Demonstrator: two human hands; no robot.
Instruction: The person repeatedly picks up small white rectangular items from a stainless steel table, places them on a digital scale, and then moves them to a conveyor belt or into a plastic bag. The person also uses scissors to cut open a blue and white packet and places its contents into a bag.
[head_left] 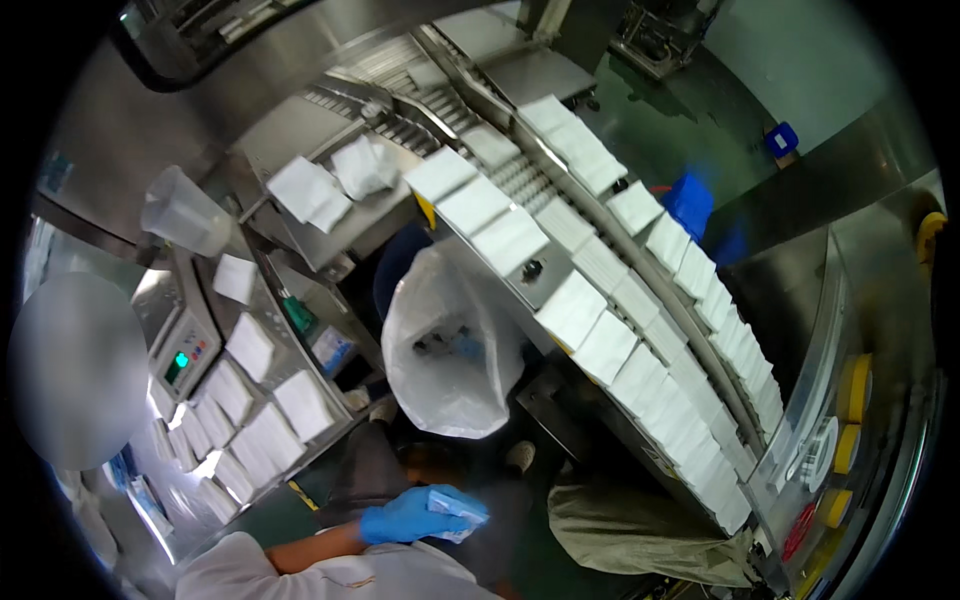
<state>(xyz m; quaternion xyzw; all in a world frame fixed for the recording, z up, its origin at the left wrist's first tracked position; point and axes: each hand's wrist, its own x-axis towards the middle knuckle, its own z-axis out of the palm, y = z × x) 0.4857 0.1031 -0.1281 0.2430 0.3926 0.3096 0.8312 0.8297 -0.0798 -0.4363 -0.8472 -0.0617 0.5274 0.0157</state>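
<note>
My left hand (395, 520), in a blue glove, reaches in from the lower left on a white-sleeved arm. Its fingers are closed round a small white and pale blue packet (458, 530), held low in front of my body. What the packet contains cannot be made out. Ahead of the hand stands a bin with a clear plastic liner (410, 350), and some small dark and blue scraps lie inside it. I see no part of my right hand that I can be sure of.
A roller conveyor (525, 180) carries white folded stacks (610, 290), with more along both sides. Leftward, a metal table holds white stacks (268, 440) and a scale with a green display (185, 355). A clear plastic jug (185, 212) stands behind. Another person is at far left.
</note>
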